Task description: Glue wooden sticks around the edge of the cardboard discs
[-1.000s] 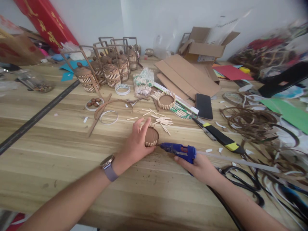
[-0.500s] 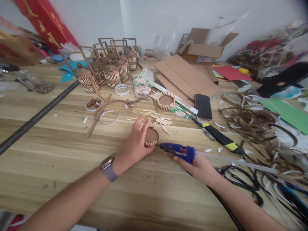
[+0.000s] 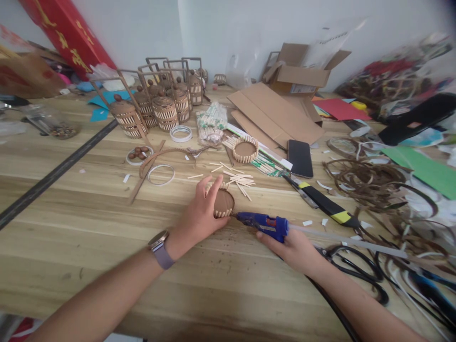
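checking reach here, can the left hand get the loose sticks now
Probably yes, once it lets go: the loose sticks lie uncovered just beyond the round piece that the left hand holds.

Soft, diffuse light of moderate brightness falls on the table (image 3: 107,266), which darkens toward its near edge. Contrast is low. Lettering on the glue gun (image 3: 261,224) is illegibly soft; the heap at far right (image 3: 399,71) smears, and the upper right corner is dark.

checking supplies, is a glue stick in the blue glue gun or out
In: a long pale glue stick juts from the back of the blue glue gun in the right hand. How far it reaches inside is hidden.
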A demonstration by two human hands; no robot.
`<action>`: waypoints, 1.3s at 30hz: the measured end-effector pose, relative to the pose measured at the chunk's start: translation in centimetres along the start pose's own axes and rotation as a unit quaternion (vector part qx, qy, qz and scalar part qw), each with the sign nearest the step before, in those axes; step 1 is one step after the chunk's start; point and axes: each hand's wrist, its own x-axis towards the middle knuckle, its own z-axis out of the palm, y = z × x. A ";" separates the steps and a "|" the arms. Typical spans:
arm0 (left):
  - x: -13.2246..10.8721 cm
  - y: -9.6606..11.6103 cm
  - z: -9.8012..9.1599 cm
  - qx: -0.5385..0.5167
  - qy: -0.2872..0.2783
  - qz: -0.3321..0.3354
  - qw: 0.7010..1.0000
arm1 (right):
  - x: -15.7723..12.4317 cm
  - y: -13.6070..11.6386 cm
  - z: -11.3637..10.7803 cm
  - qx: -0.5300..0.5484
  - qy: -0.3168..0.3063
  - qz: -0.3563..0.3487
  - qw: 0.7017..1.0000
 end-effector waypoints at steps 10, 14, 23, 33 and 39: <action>0.0 0.1 -0.1 0.003 -0.001 0.003 1.000 | 0.2 0.2 -0.5 0.102 0.035 0.110 0.988; 0.0 0.0 0.0 0.005 0.004 0.014 1.000 | -0.1 0.3 -2.4 0.257 -0.108 0.179 0.943; 0.1 0.2 -0.2 0.005 -0.006 0.004 1.000 | -0.5 -0.5 -1.9 0.352 -0.373 0.173 0.841; 0.1 0.3 -0.4 0.004 -0.012 0.002 1.000 | 0.7 -3.0 -3.9 -0.132 -0.290 0.084 0.944; 0.2 0.3 -0.4 -0.006 -0.014 0.008 1.000 | 4.2 -3.0 -4.1 -0.284 -0.055 0.071 0.955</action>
